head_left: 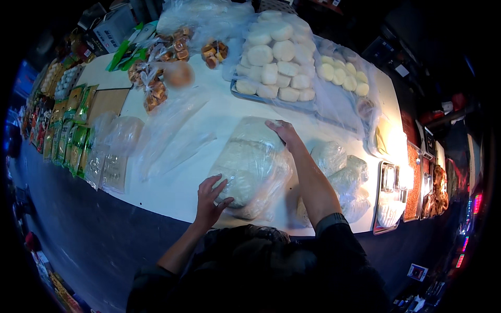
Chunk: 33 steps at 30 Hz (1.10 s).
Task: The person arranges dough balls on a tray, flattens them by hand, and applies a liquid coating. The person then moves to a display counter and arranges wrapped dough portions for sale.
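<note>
A large clear plastic bag [249, 151] lies on the white table in front of me, with big pale, rounded lumps inside that look like dough or steamed buns. Beside the bag's near left corner is my left hand [211, 201], its fingers spread and the fingertips touching the plastic. My right hand [282, 132] reaches over to the far right corner, fingers curled onto the bag's edge. More clear bags of pale rounded pieces [344, 175] stand to the right, partly hidden behind my right forearm.
A blue-rimmed tray [250, 97] piled with white buns stands at the far side, near a group of yellowish buns [342, 74]. Bagged brown pieces [155, 94] lie far left. Green packets [78, 143] line the left edge; metal trays [389, 180] sit at right.
</note>
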{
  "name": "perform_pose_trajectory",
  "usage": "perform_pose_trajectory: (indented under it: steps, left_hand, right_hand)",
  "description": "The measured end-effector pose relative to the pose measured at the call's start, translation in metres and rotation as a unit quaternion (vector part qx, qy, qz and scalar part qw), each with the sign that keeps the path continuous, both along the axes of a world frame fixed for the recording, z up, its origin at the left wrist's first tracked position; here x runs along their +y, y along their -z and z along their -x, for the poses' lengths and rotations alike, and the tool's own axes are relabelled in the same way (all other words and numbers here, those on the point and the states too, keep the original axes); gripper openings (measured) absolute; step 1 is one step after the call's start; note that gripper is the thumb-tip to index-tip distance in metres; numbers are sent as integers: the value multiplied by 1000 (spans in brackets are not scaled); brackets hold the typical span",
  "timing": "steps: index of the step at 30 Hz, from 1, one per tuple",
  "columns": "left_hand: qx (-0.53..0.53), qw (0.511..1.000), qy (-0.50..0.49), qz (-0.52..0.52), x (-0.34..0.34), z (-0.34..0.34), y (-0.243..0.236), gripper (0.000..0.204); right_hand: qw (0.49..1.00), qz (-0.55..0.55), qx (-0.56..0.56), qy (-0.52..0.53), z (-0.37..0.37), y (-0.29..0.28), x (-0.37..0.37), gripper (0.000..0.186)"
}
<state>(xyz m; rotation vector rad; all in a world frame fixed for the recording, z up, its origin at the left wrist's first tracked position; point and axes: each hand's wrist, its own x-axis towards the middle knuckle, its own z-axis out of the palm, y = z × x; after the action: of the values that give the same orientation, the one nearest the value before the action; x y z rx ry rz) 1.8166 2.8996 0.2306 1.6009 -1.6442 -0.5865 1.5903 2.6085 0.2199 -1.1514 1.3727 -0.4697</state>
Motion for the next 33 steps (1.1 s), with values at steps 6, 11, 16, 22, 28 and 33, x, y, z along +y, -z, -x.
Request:
perform_pose_trajectory:
  steps: [6, 11, 16, 22, 28, 33]
  left_hand:
    - [51, 996, -68, 19, 36, 2, 23, 32]
    - [58, 995, -73, 29, 33, 0, 14, 19]
    - [108, 987, -112, 48, 22, -3, 24, 10]
    - [158, 975, -133, 79, 1, -6, 20, 6]
    - [174, 972, -113, 114, -19, -2, 2, 5]
    - [237, 962, -60, 120, -18, 27, -8, 9]
  right_hand:
    - [967, 203, 118, -102, 6, -18, 105, 46]
    - [954, 265, 137, -2, 0, 1, 119, 44]
    - [924, 311, 200, -93, -51, -13, 54, 60]
    - [851, 167, 403, -291, -108, 2, -9, 80]
    - [844, 73, 365, -386, -109, 4, -24, 70]
    - [889, 176, 295, -304, -47, -3, 30, 54]
